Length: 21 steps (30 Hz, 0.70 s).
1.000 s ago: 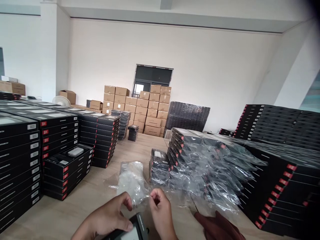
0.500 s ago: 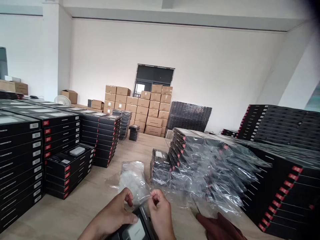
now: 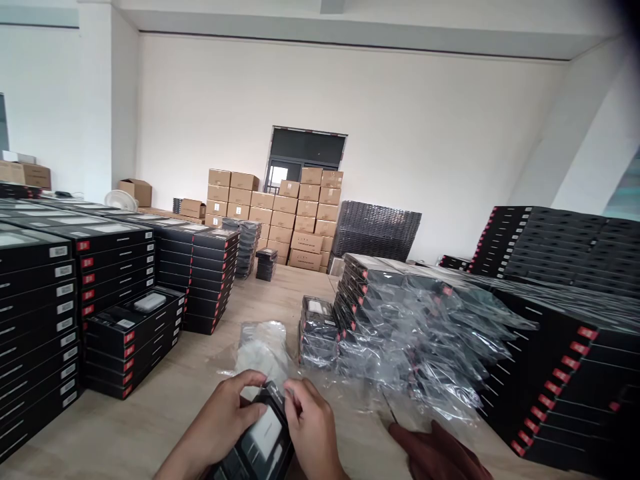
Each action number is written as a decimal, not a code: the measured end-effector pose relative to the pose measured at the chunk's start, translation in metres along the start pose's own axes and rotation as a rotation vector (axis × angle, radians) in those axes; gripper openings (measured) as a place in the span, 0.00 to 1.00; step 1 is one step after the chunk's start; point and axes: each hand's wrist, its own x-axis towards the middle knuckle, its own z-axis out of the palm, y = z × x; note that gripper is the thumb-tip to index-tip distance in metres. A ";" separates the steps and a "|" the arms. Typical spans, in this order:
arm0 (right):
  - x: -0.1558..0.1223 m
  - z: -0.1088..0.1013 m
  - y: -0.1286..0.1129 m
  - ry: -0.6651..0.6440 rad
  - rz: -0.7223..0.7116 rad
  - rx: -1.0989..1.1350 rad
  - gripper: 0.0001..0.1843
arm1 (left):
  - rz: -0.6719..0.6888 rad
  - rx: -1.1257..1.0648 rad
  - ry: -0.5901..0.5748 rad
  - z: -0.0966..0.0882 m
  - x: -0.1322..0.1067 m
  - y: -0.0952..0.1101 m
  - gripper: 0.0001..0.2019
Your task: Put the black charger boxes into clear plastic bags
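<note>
A slim black box (image 3: 266, 437) with a white device pictured on its top is tilted up in front of me. My left hand (image 3: 231, 415) is closed around its left side, thumb on the top face and fingers at the far end. At the far right corner my right hand (image 3: 311, 417) pinches what looks like the edge of a clear plastic bag; the film is thin and its extent on the box is hard to see. Just beyond the hands lies a pile of clear plastic bags (image 3: 260, 347) on the wooden table (image 3: 210, 363).
Stacked black boxes (image 3: 133, 340) stand on the left. On the right are a low stack of boxes (image 3: 317, 333) and a bigger heap of bagged boxes (image 3: 420, 333). A dark red cloth (image 3: 440, 457) lies at the lower right. Brown cartons (image 3: 285, 220) fill the back.
The box has risen further into view, its far end now between both hands. My fingertips have moved from the film above it to its far edge.
</note>
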 end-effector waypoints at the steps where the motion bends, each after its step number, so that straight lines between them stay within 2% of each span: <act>1: 0.000 0.000 0.000 0.000 0.003 -0.001 0.12 | 0.012 0.010 -0.019 -0.001 0.001 -0.001 0.18; 4: 0.002 0.001 0.008 0.028 0.099 -0.003 0.12 | 0.005 0.052 0.016 -0.003 0.004 -0.008 0.22; 7: 0.002 0.002 0.023 0.024 0.302 0.051 0.04 | -0.007 0.035 0.090 -0.003 0.007 -0.020 0.30; 8: 0.002 0.003 0.028 0.013 0.358 0.085 0.03 | 0.003 0.034 0.094 -0.003 0.009 -0.023 0.29; 10: 0.003 0.005 0.037 -0.009 0.417 0.157 0.08 | 0.034 0.077 0.079 -0.003 0.011 -0.029 0.22; 12: 0.003 0.007 0.040 -0.022 0.423 0.211 0.11 | 0.048 0.143 0.088 -0.002 0.013 -0.031 0.17; 16: 0.004 0.009 0.036 -0.047 0.414 0.303 0.13 | 0.029 0.143 0.167 -0.003 0.017 -0.030 0.19; 21: 0.003 0.007 0.030 -0.057 0.345 0.334 0.08 | 0.057 0.102 0.185 -0.005 0.018 -0.024 0.19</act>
